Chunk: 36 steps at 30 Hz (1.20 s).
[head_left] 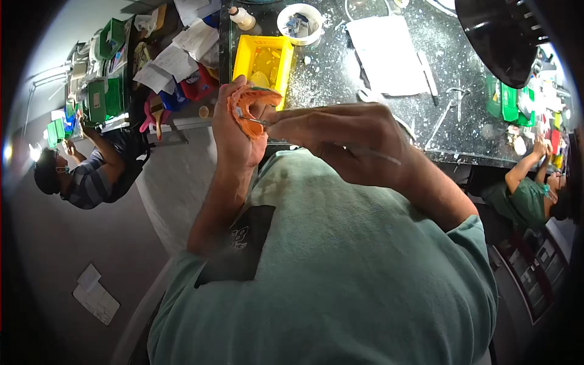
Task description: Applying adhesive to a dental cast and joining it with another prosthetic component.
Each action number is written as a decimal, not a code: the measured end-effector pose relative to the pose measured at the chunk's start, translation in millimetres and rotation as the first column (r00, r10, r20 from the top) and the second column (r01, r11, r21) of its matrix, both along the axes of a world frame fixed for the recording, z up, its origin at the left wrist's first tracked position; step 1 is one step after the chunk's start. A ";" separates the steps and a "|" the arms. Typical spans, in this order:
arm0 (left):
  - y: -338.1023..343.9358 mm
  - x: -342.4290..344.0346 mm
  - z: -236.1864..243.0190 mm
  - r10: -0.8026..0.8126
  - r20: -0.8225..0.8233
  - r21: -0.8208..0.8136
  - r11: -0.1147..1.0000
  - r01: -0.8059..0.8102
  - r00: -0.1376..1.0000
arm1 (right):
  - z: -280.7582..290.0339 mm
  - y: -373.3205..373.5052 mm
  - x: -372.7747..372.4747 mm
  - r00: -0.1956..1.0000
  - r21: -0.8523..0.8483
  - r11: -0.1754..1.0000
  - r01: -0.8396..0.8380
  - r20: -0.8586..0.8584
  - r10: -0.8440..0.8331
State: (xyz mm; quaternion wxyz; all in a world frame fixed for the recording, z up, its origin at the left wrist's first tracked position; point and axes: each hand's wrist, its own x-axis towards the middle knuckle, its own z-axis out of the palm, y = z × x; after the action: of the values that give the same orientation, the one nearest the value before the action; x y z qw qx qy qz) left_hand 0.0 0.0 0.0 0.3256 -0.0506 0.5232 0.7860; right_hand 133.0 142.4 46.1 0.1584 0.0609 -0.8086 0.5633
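"What lies on the black, white-speckled desk?"
"Toward its left edge, a yellow rectangular plastic tray and a round white tub."
"And near the front edge?"
"A slim silver metal tool; farther back, a white sheet."

Left hand up and cupped, forearm rising steeply beneath; right hand across the front, wrist bent, fingers pointing left, thumb perhaps tucked under, though shadow makes that hard to tell!
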 end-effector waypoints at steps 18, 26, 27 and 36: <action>18.6 0.2 -5.4 -0.114 0.128 0.402 0.914 0.053 0.985 | -35.2 -10.1 1.3 0.921 0.373 0.902 0.220 -0.383 -0.067; 18.7 4.4 -2.4 -0.025 0.156 0.270 0.963 -0.018 0.987 | -28.1 -13.3 -0.4 0.943 0.068 0.972 0.223 -0.269 -0.197; 17.1 2.8 -3.0 -0.025 0.156 0.266 0.964 -0.018 0.987 | -20.8 -10.6 3.7 0.957 -0.008 0.976 0.218 -0.195 -0.215; 15.3 0.1 5.8 -0.245 0.066 0.359 0.910 0.206 0.967 | -9.8 -7.9 13.6 0.965 0.053 0.983 0.175 -0.206 -0.161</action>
State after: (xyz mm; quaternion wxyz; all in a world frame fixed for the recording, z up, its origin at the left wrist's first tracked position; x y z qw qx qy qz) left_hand 0.1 15.3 5.8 0.4460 0.0259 0.3592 0.8194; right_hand 146.6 134.6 36.3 0.2842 0.0544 -0.8102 0.5097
